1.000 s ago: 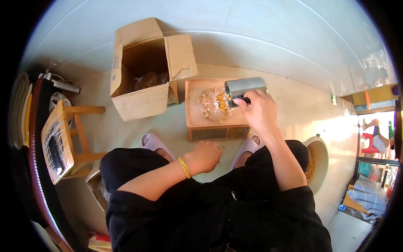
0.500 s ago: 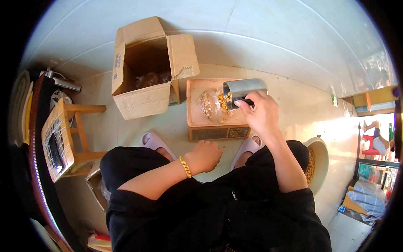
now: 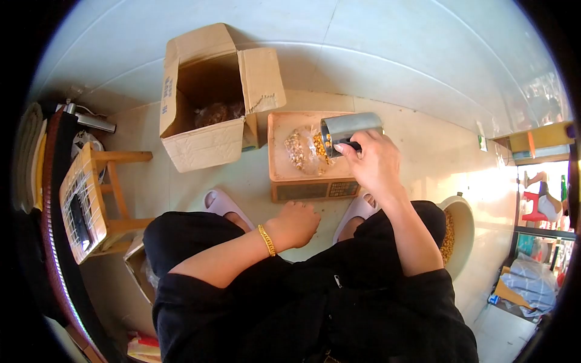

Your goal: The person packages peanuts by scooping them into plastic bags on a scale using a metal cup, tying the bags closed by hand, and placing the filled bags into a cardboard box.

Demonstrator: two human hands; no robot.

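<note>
My right hand (image 3: pixel 376 158) grips the black handle of a metal cup (image 3: pixel 353 126), tipped on its side with its mouth facing left. Yellow kernels show at the cup's mouth. Beside and under it, a clear plastic bag (image 3: pixel 298 151) with pale and yellow kernels lies on the orange scale (image 3: pixel 278 172). Near the scale's front, my left hand (image 3: pixel 295 225) hangs over the floor with its fingers curled in; whether anything is inside them is hidden. A gold bracelet (image 3: pixel 266 240) circles the left wrist.
An open cardboard box (image 3: pixel 203 147) with plastic bags inside stands left of the scale. A wooden stool (image 3: pixel 97 199) is at the far left. By my right knee sits a pale bucket (image 3: pixel 465 236) of kernels. A tiled wall (image 3: pixel 363 54) runs behind the scale.
The metal cup has shifted slightly to the left with my right hand and stays tipped over the bag. My left hand has stayed in place.
</note>
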